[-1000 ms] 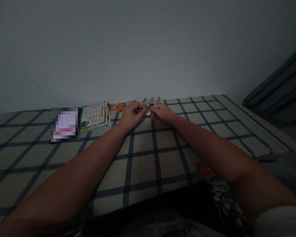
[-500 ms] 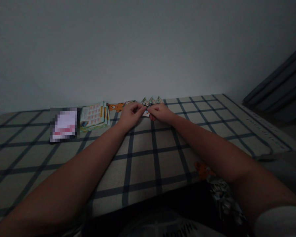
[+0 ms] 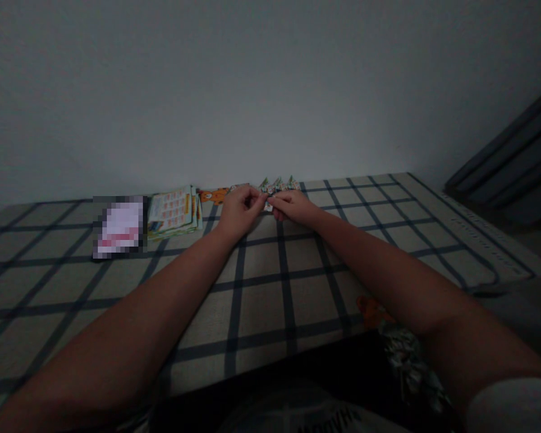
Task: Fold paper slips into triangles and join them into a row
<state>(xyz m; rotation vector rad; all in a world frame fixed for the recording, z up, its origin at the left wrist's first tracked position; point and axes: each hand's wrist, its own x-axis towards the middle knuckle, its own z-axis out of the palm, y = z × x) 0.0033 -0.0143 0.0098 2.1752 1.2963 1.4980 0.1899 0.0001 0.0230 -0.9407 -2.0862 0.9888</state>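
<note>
Near the far edge of the checked tablecloth, my left hand [image 3: 240, 208] and my right hand [image 3: 295, 208] meet fingertip to fingertip. Both are closed in a pinch on a small piece of printed paper [image 3: 268, 207], mostly hidden by the fingers. Just behind them stand several folded paper pieces [image 3: 279, 186] in a row, with pointed tips upward. Part of another printed paper [image 3: 235, 187] shows behind my left hand.
Left of my hands lies a stack of printed sheets [image 3: 174, 210]. Beside it is a blurred-out dark-edged object with a light face [image 3: 121, 225]. A wall [image 3: 270, 90] rises behind the checked tablecloth [image 3: 256, 313]. Crumpled-looking paper pieces [image 3: 408, 358] lie near my right forearm.
My right fingers have shifted and straightened slightly over the paper, and less of it shows below the fingertips. Both forearms stay almost where they were.
</note>
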